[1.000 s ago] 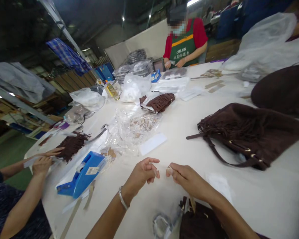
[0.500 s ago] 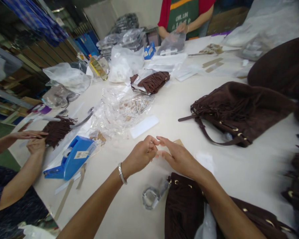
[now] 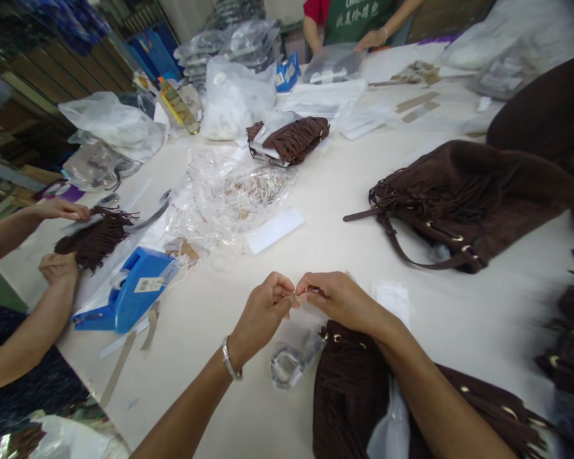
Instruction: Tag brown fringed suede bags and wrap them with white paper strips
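Note:
My left hand, with a silver bracelet at the wrist, is closed in a pinch above the table. My right hand pinches too, its fingertips meeting those of the left. Whatever sits between the fingertips is too small to make out. Below my right forearm lies a dark brown fringed bag with gold eyelets, partly hidden by that arm. A plastic-wrapped ring-shaped piece rests beside the bag, under my hands. A white paper lies just past my right hand.
A blue tape dispenser stands at left, near a co-worker's hands on a brown fringed piece. Crumpled clear plastic and a fringed bag lie ahead. Another brown bag lies at right. A second co-worker stands across the table.
My right hand's fingers have closed from a loose curve into a pinch against my left fingertips. The left co-worker's hands have moved apart on the fringed piece. The view has tilted downward slightly.

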A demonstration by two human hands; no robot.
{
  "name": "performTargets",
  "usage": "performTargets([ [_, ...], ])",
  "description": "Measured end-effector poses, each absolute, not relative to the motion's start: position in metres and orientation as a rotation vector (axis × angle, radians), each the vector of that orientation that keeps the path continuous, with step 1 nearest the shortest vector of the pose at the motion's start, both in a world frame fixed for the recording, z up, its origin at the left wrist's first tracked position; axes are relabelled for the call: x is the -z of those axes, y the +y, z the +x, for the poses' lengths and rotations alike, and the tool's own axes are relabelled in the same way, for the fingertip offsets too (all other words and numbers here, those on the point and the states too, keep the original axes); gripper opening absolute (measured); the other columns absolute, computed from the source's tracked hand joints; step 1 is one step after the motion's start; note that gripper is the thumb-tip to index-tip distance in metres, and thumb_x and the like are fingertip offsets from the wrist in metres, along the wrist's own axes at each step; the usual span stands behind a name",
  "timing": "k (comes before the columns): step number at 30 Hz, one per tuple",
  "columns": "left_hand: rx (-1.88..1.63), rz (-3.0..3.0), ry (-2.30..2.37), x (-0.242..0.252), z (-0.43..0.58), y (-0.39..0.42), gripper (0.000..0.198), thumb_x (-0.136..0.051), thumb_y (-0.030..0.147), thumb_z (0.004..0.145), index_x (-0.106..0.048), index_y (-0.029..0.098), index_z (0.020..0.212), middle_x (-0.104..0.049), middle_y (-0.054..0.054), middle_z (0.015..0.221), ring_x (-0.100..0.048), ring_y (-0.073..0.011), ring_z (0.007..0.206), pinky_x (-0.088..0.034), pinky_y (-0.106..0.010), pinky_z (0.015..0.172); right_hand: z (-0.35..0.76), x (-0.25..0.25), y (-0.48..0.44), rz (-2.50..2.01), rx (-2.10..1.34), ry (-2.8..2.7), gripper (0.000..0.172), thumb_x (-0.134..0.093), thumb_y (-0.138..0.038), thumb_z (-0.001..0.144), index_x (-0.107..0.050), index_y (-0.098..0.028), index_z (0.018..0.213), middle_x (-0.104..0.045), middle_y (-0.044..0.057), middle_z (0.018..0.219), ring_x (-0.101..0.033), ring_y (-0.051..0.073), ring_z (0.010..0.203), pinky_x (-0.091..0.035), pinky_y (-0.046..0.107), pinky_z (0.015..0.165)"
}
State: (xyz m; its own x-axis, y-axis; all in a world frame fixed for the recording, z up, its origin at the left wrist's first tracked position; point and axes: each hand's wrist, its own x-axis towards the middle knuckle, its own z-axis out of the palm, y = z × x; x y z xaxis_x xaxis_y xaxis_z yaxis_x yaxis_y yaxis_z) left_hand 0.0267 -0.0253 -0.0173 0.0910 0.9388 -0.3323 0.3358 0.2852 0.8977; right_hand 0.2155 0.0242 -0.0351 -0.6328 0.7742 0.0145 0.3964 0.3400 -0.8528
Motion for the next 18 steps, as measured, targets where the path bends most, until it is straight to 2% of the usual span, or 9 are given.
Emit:
performTargets([
  [10,-0.756,1.157,1.44,0.022,0.024,-0.044,0.009,-0.053,0.018,0.082,-0.051,0.021,0.091,-0.063,0.003,0.073,-0.05,-0.0086,0.057,-0.04,-0.021,0.055,0.212,0.034,0.021,-0.964,-1.202,-2.231,0.018,-0.058,-0.015,0.084,-0.073,-0.023,0.09,-0.068,-0.004,0.071,-0.054,0.008,0.059,-0.03,0.02,0.059],
  [18,-0.646,1.402,1.55,0.013,0.025,-0.036,0.011,-0.057,0.02,0.082,-0.052,0.022,0.092,-0.063,0.004,0.075,-0.058,-0.0121,0.066,-0.043,-0.025,0.063,0.214,0.035,0.023,-0.926,-1.156,-2.222,0.018,-0.055,-0.013,0.085,-0.07,-0.021,0.091,-0.068,-0.003,0.079,-0.054,0.009,0.064,-0.033,0.021,0.064],
])
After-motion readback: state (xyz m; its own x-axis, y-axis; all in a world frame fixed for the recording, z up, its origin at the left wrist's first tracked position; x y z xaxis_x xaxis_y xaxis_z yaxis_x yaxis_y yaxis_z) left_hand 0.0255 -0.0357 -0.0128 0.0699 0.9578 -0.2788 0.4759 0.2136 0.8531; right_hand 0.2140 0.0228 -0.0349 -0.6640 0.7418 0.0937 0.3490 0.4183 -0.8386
